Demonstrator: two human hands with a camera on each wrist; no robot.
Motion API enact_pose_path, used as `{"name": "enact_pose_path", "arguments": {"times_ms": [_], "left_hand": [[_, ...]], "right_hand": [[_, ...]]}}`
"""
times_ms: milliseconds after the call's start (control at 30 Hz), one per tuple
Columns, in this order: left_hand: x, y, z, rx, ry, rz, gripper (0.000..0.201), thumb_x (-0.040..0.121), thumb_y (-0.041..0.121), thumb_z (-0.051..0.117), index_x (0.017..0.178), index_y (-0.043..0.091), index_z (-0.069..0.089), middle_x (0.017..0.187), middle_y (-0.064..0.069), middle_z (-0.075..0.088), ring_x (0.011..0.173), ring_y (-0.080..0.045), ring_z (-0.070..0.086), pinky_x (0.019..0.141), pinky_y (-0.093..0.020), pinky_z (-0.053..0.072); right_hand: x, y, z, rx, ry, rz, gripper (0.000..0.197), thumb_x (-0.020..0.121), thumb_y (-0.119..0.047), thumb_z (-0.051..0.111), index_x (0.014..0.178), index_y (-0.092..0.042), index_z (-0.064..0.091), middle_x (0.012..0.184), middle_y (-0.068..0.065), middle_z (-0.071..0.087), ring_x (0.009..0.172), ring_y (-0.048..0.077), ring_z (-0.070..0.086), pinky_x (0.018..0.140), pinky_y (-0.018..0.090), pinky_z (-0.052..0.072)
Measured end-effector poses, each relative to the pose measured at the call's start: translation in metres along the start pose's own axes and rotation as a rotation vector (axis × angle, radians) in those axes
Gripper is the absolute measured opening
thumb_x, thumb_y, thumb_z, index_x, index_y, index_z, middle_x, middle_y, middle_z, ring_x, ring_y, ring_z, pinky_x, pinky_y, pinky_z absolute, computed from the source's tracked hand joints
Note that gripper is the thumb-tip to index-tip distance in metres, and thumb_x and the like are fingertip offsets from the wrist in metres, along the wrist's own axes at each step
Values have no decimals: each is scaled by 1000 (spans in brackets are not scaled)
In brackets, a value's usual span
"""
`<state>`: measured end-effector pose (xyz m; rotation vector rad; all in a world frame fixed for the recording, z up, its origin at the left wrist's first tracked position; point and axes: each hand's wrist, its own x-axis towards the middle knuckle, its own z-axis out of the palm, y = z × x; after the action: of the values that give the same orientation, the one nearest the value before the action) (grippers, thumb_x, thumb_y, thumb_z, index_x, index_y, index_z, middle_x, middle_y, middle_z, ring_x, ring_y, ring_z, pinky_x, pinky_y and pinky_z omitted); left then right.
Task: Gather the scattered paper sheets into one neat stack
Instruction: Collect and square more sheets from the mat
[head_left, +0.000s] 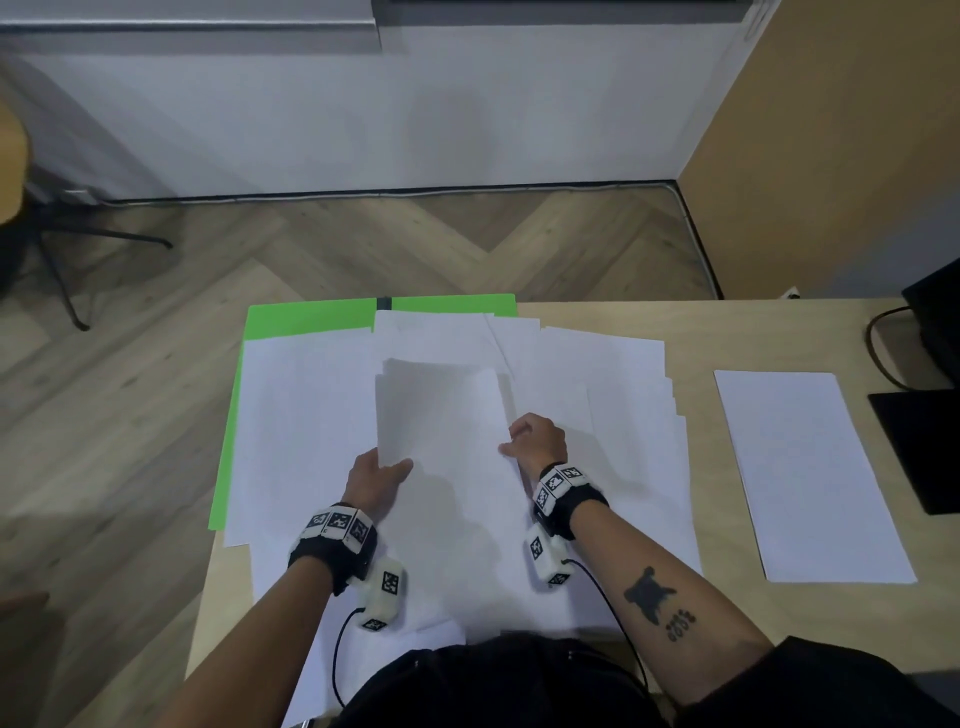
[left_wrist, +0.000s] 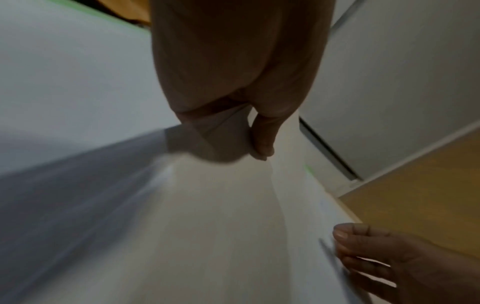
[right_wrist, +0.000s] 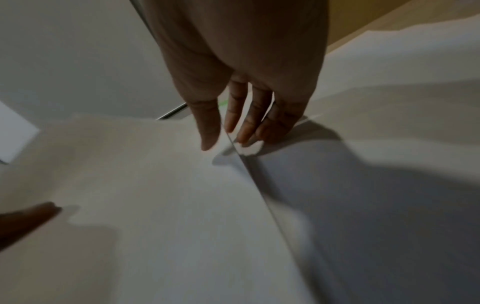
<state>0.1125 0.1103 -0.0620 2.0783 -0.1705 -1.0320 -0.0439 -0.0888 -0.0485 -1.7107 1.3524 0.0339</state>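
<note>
A bundle of white paper sheets (head_left: 447, 415) is lifted between both hands above the middle of the table (head_left: 727, 322). My left hand (head_left: 376, 480) grips its near left edge, thumb on top and fingers underneath (left_wrist: 262, 142). My right hand (head_left: 535, 441) pinches the right edge, thumb over the sheets (right_wrist: 207, 127) and fingers on the far side. More white sheets lie spread underneath to the left (head_left: 301, 415) and right (head_left: 634, 415), overlapping loosely. One sheet (head_left: 805, 467) lies apart at the right. A green folder (head_left: 311, 314) shows under the pile at the far left.
A black monitor base (head_left: 924, 447) with a cable stands at the table's right edge. The pile reaches the far and left table edges, with wooden floor beyond. A chair (head_left: 31, 208) stands on the floor at the far left.
</note>
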Motion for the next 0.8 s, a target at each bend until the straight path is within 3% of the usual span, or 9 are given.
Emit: {"name": "enact_pose_path", "arguments": {"times_ms": [133,200,267,333,433,567,633,700,800], "left_hand": [[-16,38,-14,-185,-68,205,25,75,30,73,92,11,73,92,-9,76,87,-29,71,83,-54,57],[-27,68,-25,-238,-101,326,23,76,28,73,87,8,72,82,-3,75,74,-18,68,71,-40,58],[-39,99,-33,-298,-115,403,13,77,23,71,79,10,71,70,4,70,63,-8,62,60,-25,51],[-49,126,-38,-349,-112,466,7,78,17,72,76,11,70,67,6,68,60,-6,59,57,-21,48],[-65,158,-42,-409,-121,555,7,83,9,70,89,9,74,85,2,75,77,-11,69,70,-24,54],[-92,184,-31,-411,-100,686,19,85,18,70,87,-1,69,90,-8,67,84,-19,60,79,-38,48],[-108,191,-24,-400,-77,776,9,88,15,67,86,21,74,88,4,70,84,-15,62,78,-34,51],[-122,194,-21,-377,-58,837,26,88,13,67,84,37,73,84,14,70,81,-8,63,77,-29,52],[-130,188,-20,-340,-52,860,27,85,16,69,84,43,71,82,17,69,78,-7,61,73,-30,51]], "right_hand": [[-17,-10,-28,420,29,-78,82,72,-4,84,139,-18,40,133,2,38,126,17,39,62,2,43],[-25,-26,-47,614,-21,-96,92,73,-6,85,147,-21,32,141,4,39,129,18,43,64,6,48],[-33,-45,-67,725,-111,-137,77,78,-8,82,142,-15,41,134,13,56,106,14,67,69,17,53],[-42,-64,-85,787,-185,-201,52,84,-1,73,132,-3,53,119,14,67,82,8,72,70,20,55],[-53,-89,-107,807,-248,-284,35,82,-6,74,115,-11,67,113,7,73,104,19,70,96,36,53],[-76,-119,-127,776,-69,-341,28,90,-19,71,115,-21,59,111,-10,69,104,2,66,94,21,49],[-90,-127,-134,800,33,-370,31,90,-27,72,114,-23,52,114,-14,63,111,4,60,99,22,45],[-103,-127,-139,808,64,-392,32,89,-29,73,112,-25,50,114,-13,61,111,3,58,100,21,44],[-126,-115,-149,785,117,-483,36,87,-21,75,114,-12,53,101,-16,60,87,-25,56,83,-1,40]]}}
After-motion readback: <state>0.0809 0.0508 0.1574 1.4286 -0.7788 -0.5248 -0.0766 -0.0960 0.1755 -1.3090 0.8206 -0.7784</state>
